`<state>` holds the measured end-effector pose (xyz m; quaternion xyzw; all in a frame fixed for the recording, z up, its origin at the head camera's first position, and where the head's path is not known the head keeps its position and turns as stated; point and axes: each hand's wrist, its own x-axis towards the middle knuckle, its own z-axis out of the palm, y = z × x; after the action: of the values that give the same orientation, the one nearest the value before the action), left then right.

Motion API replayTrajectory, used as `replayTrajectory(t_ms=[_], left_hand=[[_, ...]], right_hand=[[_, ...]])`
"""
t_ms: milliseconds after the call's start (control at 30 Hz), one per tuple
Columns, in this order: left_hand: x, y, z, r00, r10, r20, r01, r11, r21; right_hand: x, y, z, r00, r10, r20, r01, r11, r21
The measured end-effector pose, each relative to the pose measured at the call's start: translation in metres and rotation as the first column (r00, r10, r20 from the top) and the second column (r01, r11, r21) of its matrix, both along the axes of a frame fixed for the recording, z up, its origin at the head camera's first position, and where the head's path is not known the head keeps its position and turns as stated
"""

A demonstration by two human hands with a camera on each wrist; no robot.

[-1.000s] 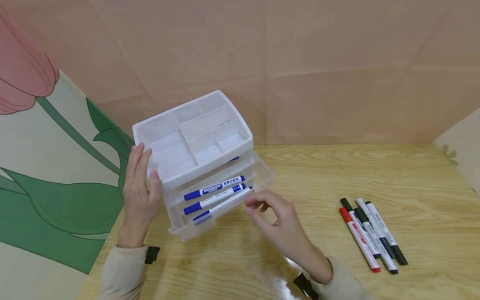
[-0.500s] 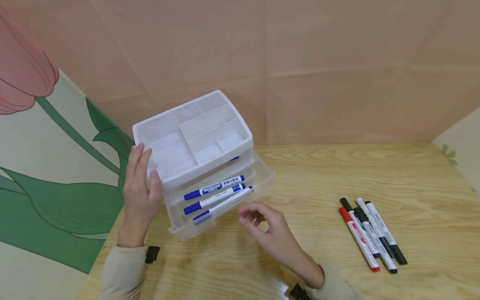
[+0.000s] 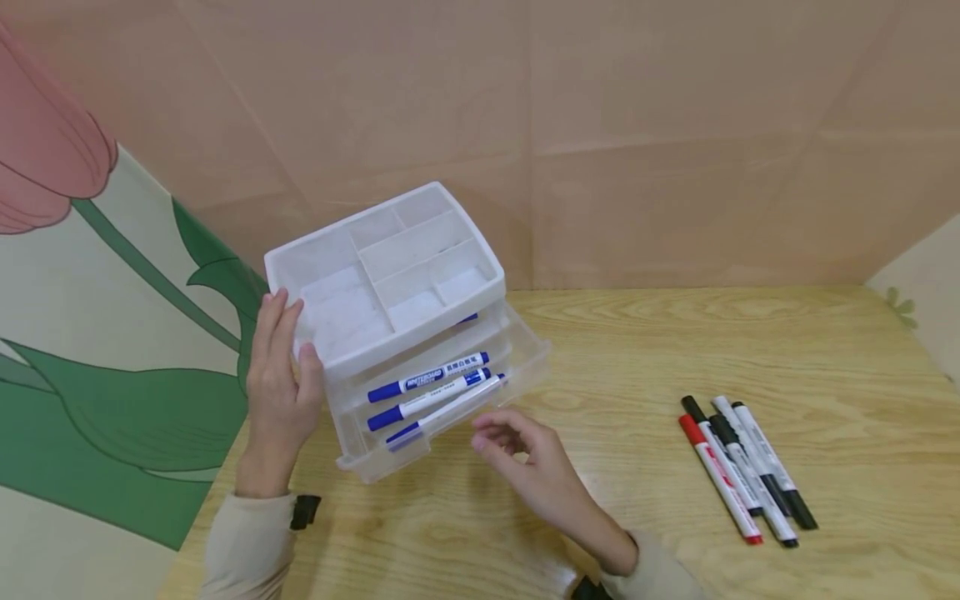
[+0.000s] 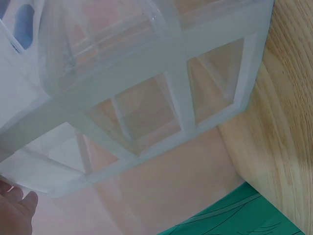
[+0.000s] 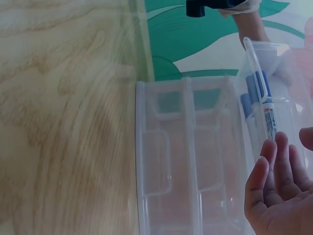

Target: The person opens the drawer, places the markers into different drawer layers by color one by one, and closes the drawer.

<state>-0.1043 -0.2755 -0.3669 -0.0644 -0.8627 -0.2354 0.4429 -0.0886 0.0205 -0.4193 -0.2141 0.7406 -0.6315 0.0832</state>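
A white plastic desk organizer (image 3: pixel 442 242) with a divided top tray stands angled on the table. Its clear upper drawer (image 3: pixel 525 354) is pulled out and contains several blue-capped whiteboard markers (image 3: pixel 442 392); one farther back is mostly hidden under the tray. My left hand (image 3: pixel 281 383) rests on the organizer's left side, fingers at the rim and thumb by the front corner. Just off the drawer's front right, my right hand (image 3: pixel 525 454) hovers with loosely bent fingers, holding nothing. In the right wrist view, its fingers (image 5: pixel 282 164) appear in front of the drawer.
Several whiteboard markers (image 3: pixel 738 471), one red and the others black, lie together on the right of the wooden table (image 3: pixel 600 333). Closed clear drawers (image 5: pixel 181 161) sit below the pulled-out one. A tan backdrop (image 3: pixel 637 167) rises behind, with a flower-printed panel (image 3: pixel 187 400) at left.
My right hand has drawn back from the drawer's front edge, moving slightly left and toward me. The left hand, organizer and markers have stayed in place.
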Motion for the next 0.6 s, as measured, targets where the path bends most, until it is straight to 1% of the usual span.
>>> replayTrajectory(t_ms=[67,167,333,467,600], left_hand=[[0.0,0.0,0.0,1.0,-0.001,0.001,0.001,1.0,0.002],[0.001,0.0,0.0,1.0,-0.003,0.003,0.003,1.0,0.005],[0.002,0.0,0.0,1.0,-0.003,0.01,0.003,1.0,0.013],[0.002,0.001,0.0,1.0,-0.005,0.014,0.005,1.0,0.018],[0.001,0.001,0.0,1.0,-0.005,0.009,0.005,1.0,0.014]], right_hand=[[0.0,-0.001,0.0,0.999,0.017,0.038,-0.016,1.0,-0.027],[-0.001,-0.002,0.0,0.994,0.055,0.093,-0.046,0.995,-0.093],[-0.002,-0.006,-0.001,0.974,0.121,0.191,-0.077,0.972,-0.224],[-0.003,-0.012,-0.003,0.958,0.144,0.249,-0.063,0.949,-0.309],[-0.002,-0.018,-0.003,0.947,0.129,0.294,-0.018,0.936,-0.352]])
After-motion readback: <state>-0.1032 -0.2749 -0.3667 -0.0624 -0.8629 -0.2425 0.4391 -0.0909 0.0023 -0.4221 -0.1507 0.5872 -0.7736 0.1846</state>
